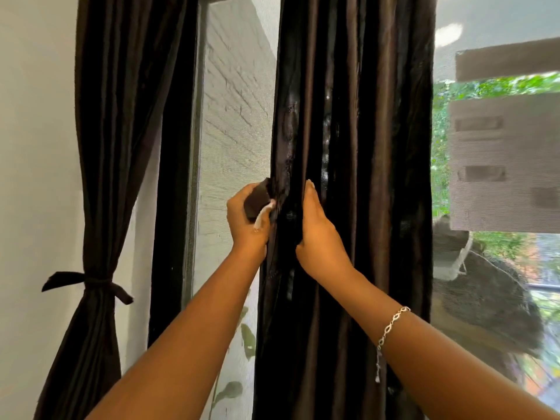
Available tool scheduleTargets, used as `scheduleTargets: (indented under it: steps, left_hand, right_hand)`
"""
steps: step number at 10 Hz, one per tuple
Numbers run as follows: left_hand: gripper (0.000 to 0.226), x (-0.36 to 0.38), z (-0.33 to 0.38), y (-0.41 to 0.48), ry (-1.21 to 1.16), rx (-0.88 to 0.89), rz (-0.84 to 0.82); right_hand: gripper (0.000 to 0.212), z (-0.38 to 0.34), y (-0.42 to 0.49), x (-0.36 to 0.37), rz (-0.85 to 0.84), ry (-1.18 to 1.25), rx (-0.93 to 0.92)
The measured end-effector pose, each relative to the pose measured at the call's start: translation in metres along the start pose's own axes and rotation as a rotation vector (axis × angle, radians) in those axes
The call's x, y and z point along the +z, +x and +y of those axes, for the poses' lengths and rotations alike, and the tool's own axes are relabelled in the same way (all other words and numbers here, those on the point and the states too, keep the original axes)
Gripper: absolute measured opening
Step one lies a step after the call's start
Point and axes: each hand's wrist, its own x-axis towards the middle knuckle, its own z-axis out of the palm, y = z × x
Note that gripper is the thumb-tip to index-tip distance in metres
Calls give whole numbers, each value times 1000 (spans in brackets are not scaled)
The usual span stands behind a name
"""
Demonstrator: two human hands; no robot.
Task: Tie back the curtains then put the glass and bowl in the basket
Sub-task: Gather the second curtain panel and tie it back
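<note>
The fingers (242, 194) of the left hand (247, 221) are curled closed around a short dark strip (257, 200), and a whitish loop (262, 215) hangs from the strip across the palm side. This hand is pressed against the left edge of the middle curtain (357, 131). Just beside it, the right hand (318, 234) grips a bunch of folds of the same curtain: the thumb lies straight up along the cloth, and the other fingers go behind the folds, where they are hidden. The two hands are close together at the same height, with only a narrow band of cloth between them. A silver bracelet (391, 325) sits on the right forearm. The middle curtain is dark brown, hangs straight down and is not tied. The left curtain (118, 116), of the same cloth, hangs by the white wall (33, 147) and is already gathered in by a dark tie (91, 283) with both ends sticking out. Between the two curtains is the window screen (236, 116), and a pale brick wall (239, 71) shows through it.
</note>
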Motion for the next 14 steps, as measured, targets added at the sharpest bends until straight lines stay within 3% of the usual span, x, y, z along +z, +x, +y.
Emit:
scheduleTargets:
  steps: [1, 2, 3, 4, 5, 6, 7, 8, 9, 10, 11, 13, 14]
  left_hand:
    - [14, 5, 4, -2, -27, -57, 5]
    - [23, 16, 10, -6, -106, -144, -8]
    - [26, 19, 9, -8, -70, -137, -48]
    - [26, 20, 12, -12, -100, -133, -106]
    - [12, 22, 17, -12, -92, -114, -137]
    - [5, 24, 11, -6, 36, 35, -49]
    - [31, 21, 6, 4, 11, -27, 61]
    - [13, 18, 0, 13, -81, -159, 118]
    - [20, 15, -3, 16, -36, -195, 143]
    - [30, 15, 0, 18, -191, -299, 159]
    - [21, 13, -1, 18, -313, -340, 157]
    - [11, 14, 2, 13, -338, -348, 101]
    - [20, 19, 7, 8, -360, -332, 44]
  right_hand:
    - [92, 0, 2, 8, -5, -47, -5]
    - [69, -3, 3, 10, -26, -93, 44]
    - [33, -10, -10, 4, -72, -223, 42]
    - [36, -7, -9, 9, -10, -140, 59]
    - [62, -2, 0, 13, 26, -86, -4]
    - [74, 1, -3, 12, 14, -25, -80]
    - [51, -3, -14, 3, 326, -61, -250]
    - [48, 1, -17, -5, 693, -112, -356]
    - [61, 6, -10, -18, 680, -12, -223]
    - [76, 10, -4, -24, 431, 189, -35]
    - [78, 13, -2, -22, 281, 200, 76]
    - [86, 6, 4, -3, 78, -36, 42]
    - [82, 0, 15, 10, 55, -62, 64]
